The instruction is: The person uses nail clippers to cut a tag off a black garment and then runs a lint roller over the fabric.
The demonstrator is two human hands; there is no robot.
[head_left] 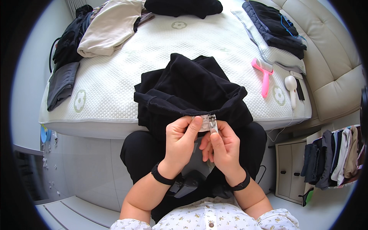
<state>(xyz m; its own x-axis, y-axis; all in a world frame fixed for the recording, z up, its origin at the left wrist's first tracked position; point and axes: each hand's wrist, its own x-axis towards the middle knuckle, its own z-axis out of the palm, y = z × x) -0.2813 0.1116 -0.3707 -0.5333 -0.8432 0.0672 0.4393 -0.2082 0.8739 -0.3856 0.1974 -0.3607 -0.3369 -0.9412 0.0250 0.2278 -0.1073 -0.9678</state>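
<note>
garment (191, 82) mid-frame: pretty soft, floppy I'd guess, grab the edge | left hand (181, 138) pinching flimsy-looking label (205, 125) | right hand (224, 150) clamped on clipper (213, 125), likely slick

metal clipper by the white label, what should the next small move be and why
Probably check that the metal clipper meets only the label's edge before squeezing. The right hand holds it against the right side of the white label, close to the black garment, while the left hand pinches the label. Whether it already bites is too small to tell.
</note>
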